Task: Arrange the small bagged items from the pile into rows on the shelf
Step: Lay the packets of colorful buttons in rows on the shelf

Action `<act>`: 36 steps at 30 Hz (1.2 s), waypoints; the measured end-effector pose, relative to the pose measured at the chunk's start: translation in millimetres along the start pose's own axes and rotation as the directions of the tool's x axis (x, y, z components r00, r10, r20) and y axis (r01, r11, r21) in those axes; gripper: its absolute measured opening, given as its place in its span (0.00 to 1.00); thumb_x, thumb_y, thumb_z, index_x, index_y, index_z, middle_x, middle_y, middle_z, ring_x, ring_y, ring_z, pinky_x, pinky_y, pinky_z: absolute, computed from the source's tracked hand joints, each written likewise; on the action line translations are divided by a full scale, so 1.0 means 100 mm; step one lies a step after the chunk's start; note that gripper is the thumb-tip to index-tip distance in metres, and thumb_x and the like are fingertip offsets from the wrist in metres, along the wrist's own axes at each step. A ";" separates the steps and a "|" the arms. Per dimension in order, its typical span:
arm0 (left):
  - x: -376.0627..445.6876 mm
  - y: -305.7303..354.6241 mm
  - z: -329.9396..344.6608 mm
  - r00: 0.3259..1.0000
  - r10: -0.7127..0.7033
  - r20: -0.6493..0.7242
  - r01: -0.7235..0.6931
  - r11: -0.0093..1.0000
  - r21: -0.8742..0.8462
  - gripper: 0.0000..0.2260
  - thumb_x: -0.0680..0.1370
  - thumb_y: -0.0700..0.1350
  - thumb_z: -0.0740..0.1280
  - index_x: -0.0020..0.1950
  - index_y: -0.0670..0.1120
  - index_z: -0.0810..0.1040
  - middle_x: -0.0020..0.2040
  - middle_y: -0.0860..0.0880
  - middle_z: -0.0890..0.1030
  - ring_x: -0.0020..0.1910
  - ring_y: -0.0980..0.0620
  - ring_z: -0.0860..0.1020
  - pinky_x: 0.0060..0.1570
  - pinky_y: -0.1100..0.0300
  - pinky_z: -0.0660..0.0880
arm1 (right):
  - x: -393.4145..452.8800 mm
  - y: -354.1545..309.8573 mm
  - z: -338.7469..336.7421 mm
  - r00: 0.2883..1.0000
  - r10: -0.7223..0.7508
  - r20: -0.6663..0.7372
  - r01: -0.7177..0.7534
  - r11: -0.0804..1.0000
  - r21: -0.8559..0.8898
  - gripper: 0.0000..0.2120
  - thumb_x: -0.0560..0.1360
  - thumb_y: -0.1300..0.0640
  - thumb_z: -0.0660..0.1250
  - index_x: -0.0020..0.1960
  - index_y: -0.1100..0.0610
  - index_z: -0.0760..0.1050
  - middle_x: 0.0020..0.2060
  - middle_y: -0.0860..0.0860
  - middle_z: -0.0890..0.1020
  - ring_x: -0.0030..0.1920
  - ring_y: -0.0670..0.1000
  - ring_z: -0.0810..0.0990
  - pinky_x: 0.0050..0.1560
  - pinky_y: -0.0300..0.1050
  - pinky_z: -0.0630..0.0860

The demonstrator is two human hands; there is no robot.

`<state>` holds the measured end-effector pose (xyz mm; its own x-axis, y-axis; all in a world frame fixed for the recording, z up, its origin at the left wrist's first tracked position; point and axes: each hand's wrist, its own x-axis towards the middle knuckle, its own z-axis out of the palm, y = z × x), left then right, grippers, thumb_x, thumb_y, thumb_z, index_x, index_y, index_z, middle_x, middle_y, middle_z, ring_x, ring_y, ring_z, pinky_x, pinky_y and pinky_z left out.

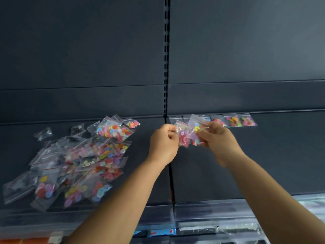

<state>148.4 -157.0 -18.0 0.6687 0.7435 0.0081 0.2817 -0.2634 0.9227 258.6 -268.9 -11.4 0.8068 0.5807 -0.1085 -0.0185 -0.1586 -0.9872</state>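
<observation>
small bagged items, that is the story here: a loose pile of clear zip bags [77, 162] full of coloured buttons sprawls across the left half of the dark shelf [263, 155], bags overlapping every which way, a few with dark contents at the pile's upper left edge. over on the right half, up against the back panel [88, 50], a short row of button bags [235, 121] lies flat side by side. and in the middle, from the head view, both hands are up above the shelf seam. the left hand [164, 143] has its fingers curled, pinching a pink-button bag [182, 136] at its edge. the right hand [218, 138] is clamped on a second bag [196, 127] with mixed blue, yellow and pink buttons, thumb and fingers pinching it. the two bags touch and overlap between the hands; both are blurred, so finer detail cannot be told. the hands and bags stand in front of the left end of the row, hiding part of it. a slotted upright [166, 59] runs down the back panel right behind the hands. below the shelf's clear front lip [202, 208], blue and orange packages show, blurred.
</observation>
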 end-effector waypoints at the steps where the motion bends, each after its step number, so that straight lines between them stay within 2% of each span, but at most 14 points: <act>1: 0.00 0.04 0.11 1.000 -0.006 0.002 0.006 1.000 -0.002 0.11 0.78 0.38 0.61 0.58 0.48 0.75 0.45 0.50 0.82 0.41 0.52 0.81 0.47 0.52 0.80 | 0.03 0.02 -0.13 0.999 0.008 -0.039 -0.009 1.000 -0.022 0.07 0.73 0.59 0.68 0.51 0.55 0.76 0.34 0.48 0.80 0.33 0.46 0.76 0.39 0.40 0.74; 4: -0.01 0.13 0.45 1.000 -0.024 0.007 0.024 1.000 0.007 0.14 0.78 0.37 0.59 0.60 0.49 0.74 0.43 0.52 0.82 0.41 0.51 0.81 0.45 0.54 0.80 | 0.13 0.10 -0.49 0.992 -0.004 -0.124 -0.012 0.992 -0.127 0.10 0.72 0.57 0.70 0.52 0.53 0.76 0.40 0.49 0.83 0.37 0.48 0.79 0.41 0.45 0.77; 7: 0.00 0.21 0.78 0.999 -0.036 0.016 0.035 0.999 0.039 0.15 0.79 0.37 0.58 0.63 0.49 0.72 0.42 0.53 0.81 0.42 0.52 0.81 0.42 0.57 0.79 | 0.22 0.19 -0.78 0.987 -0.007 -0.161 -0.031 0.972 -0.232 0.14 0.70 0.56 0.71 0.55 0.53 0.74 0.38 0.48 0.83 0.38 0.51 0.80 0.44 0.51 0.78; 9: 0.01 0.25 0.98 0.999 -0.041 0.020 0.040 0.996 0.075 0.15 0.79 0.37 0.58 0.65 0.49 0.70 0.43 0.53 0.80 0.42 0.54 0.80 0.37 0.62 0.75 | 0.27 0.26 -0.93 0.985 -0.015 -0.174 -0.039 0.952 -0.303 0.16 0.71 0.56 0.70 0.58 0.53 0.73 0.36 0.47 0.82 0.37 0.50 0.80 0.39 0.45 0.77; 11: 0.02 0.29 1.13 0.999 -0.032 0.024 0.028 0.990 0.136 0.17 0.80 0.36 0.58 0.68 0.48 0.68 0.43 0.52 0.80 0.42 0.55 0.78 0.34 0.66 0.71 | 0.32 0.32 -1.04 0.984 -0.030 -0.175 -0.039 0.926 -0.376 0.18 0.71 0.57 0.69 0.60 0.53 0.71 0.34 0.46 0.81 0.36 0.47 0.79 0.32 0.39 0.71; 13: 0.02 0.33 1.22 1.000 -0.003 0.028 -0.004 0.968 0.249 0.21 0.78 0.33 0.59 0.70 0.47 0.65 0.45 0.50 0.80 0.43 0.53 0.77 0.37 0.63 0.74 | 0.35 0.36 -1.12 0.987 -0.031 -0.158 -0.042 0.899 -0.436 0.18 0.72 0.58 0.67 0.61 0.53 0.70 0.32 0.43 0.79 0.34 0.41 0.76 0.27 0.34 0.66; 15: 0.02 0.35 1.26 0.997 0.066 0.032 -0.073 0.892 0.447 0.22 0.77 0.32 0.61 0.69 0.46 0.65 0.51 0.47 0.78 0.48 0.49 0.77 0.43 0.56 0.77 | 0.37 0.38 -1.16 0.991 -0.032 -0.126 -0.037 0.859 -0.511 0.19 0.74 0.58 0.67 0.64 0.54 0.69 0.33 0.42 0.78 0.35 0.40 0.74 0.28 0.33 0.66; 17: 0.01 0.37 1.25 0.986 0.163 0.046 -0.157 0.774 0.614 0.21 0.77 0.35 0.64 0.68 0.46 0.67 0.58 0.47 0.75 0.55 0.47 0.74 0.46 0.55 0.75 | 0.36 0.38 -1.19 0.995 -0.046 -0.089 -0.017 0.796 -0.605 0.21 0.74 0.56 0.67 0.66 0.55 0.67 0.44 0.48 0.79 0.40 0.46 0.75 0.37 0.38 0.70; 19: 0.00 0.36 1.22 0.958 0.268 0.102 -0.260 0.666 0.699 0.19 0.77 0.37 0.66 0.67 0.47 0.70 0.61 0.49 0.72 0.60 0.48 0.70 0.51 0.56 0.73 | 0.35 0.38 -1.22 0.994 -0.091 -0.058 0.023 0.701 -0.712 0.21 0.74 0.55 0.67 0.66 0.54 0.68 0.56 0.53 0.73 0.50 0.53 0.75 0.47 0.44 0.72; 22: -0.01 0.30 1.19 0.887 0.353 0.297 -0.451 0.530 0.718 0.15 0.77 0.37 0.64 0.64 0.45 0.75 0.62 0.51 0.72 0.62 0.49 0.67 0.56 0.57 0.70 | 0.32 0.41 -1.22 0.976 -0.207 0.063 0.178 0.601 -0.779 0.13 0.74 0.57 0.67 0.58 0.52 0.76 0.57 0.53 0.73 0.56 0.56 0.73 0.48 0.44 0.70; 25: -0.03 0.24 1.22 0.878 0.305 0.368 -0.478 0.531 0.700 0.17 0.79 0.37 0.61 0.68 0.45 0.72 0.64 0.50 0.73 0.63 0.49 0.68 0.58 0.57 0.69 | 0.31 0.45 -1.18 0.954 -0.245 0.174 0.284 0.547 -0.787 0.09 0.75 0.59 0.65 0.53 0.54 0.80 0.54 0.51 0.75 0.55 0.55 0.73 0.48 0.44 0.71; 32: -0.02 0.20 1.27 0.914 0.258 0.314 -0.405 0.528 0.746 0.19 0.78 0.37 0.63 0.69 0.43 0.69 0.64 0.48 0.71 0.63 0.48 0.67 0.55 0.55 0.71 | 0.39 0.42 -1.09 0.941 -0.273 0.203 0.326 0.555 -0.765 0.09 0.76 0.62 0.62 0.48 0.54 0.81 0.51 0.49 0.77 0.52 0.53 0.73 0.49 0.46 0.73; 36: 0.01 0.21 1.28 0.908 0.278 0.313 -0.418 0.552 0.722 0.20 0.79 0.36 0.61 0.72 0.41 0.66 0.69 0.46 0.69 0.68 0.47 0.65 0.63 0.55 0.66 | 0.41 0.42 -1.06 0.934 -0.286 0.213 0.340 0.539 -0.771 0.08 0.77 0.61 0.62 0.48 0.57 0.80 0.53 0.50 0.77 0.52 0.54 0.73 0.50 0.48 0.74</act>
<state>243.0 -240.9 -48.2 0.9009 0.4098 0.1431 0.3729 -0.8994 0.2278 353.4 -336.0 -45.0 0.6334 0.7580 0.1558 0.7198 -0.5032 -0.4782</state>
